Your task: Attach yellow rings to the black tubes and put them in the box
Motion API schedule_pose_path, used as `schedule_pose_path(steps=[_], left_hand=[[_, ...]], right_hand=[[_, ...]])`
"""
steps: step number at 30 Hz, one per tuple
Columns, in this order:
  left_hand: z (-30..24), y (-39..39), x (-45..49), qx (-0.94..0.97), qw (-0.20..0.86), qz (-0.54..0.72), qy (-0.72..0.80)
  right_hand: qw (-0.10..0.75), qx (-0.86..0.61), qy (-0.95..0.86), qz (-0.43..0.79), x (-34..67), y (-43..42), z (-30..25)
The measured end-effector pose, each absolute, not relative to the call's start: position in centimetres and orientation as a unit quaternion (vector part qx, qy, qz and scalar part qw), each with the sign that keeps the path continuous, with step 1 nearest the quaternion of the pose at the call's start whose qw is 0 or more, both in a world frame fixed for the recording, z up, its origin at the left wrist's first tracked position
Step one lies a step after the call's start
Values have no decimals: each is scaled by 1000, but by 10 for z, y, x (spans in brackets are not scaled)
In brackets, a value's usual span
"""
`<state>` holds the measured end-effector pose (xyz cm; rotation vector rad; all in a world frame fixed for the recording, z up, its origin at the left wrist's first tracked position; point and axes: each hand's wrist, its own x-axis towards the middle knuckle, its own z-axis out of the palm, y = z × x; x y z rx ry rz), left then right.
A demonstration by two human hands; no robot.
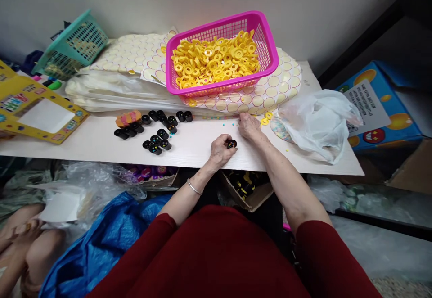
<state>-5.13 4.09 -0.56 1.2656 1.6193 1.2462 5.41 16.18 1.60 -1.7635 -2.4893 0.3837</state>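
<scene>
My left hand (221, 150) is closed around a small black cap (231, 144) with coloured bits inside, held just above the white board (202, 147). My right hand (249, 126) rests fingers-down on the board beside it, fingertips pinched near tiny coloured beads (219, 119); what it pinches is too small to make out. Loose yellow rings (266, 118) lie just right of that hand. A pink basket (221, 50) full of yellow rings stands behind on stacked sticker sheets (270, 91). Several more black caps (158, 129) sit in a cluster to the left.
A teal basket (72, 46) and a yellow card box (37, 109) are at far left. A crumpled white plastic bag (317, 118) lies at right, a blue carton (378, 104) beyond it. Below the board are a blue bag (101, 244) and open cardboard boxes (248, 190).
</scene>
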Motion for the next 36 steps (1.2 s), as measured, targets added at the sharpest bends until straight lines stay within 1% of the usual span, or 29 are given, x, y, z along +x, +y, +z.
schedule_pose_path(steps=[3,5,7,13,17,22,27,29,33,36], left_hand=[[-6,40,-47,480,387,493,615],[-6,39,-43,479,396,496,606],[-8,38,-38,480,401,501,598],[-21,40,-30,498,377,516,586],[-24,41,-33,555,334,472,598],[-21,41,-36,624,265,430,597],[-22,41,-36,629,262,431,592],[-22,41,-36,629,260,431,593],[-24,42,-35,635,250,424,596],[-26,42,-35,642,242,419,595]], right_hand=[[31,-561,-815,141,72,150,18],[45,-541,-825,155,87,140,16],[82,-517,-834,176,102,127,12],[234,-479,-808,251,132,102,1],[276,-475,-790,271,133,104,-4],[293,-476,-784,271,134,104,-7],[297,-477,-778,281,133,102,-5],[274,-495,-784,254,127,105,-5],[187,-532,-810,160,111,111,-4],[160,-521,-834,87,105,110,-3]])
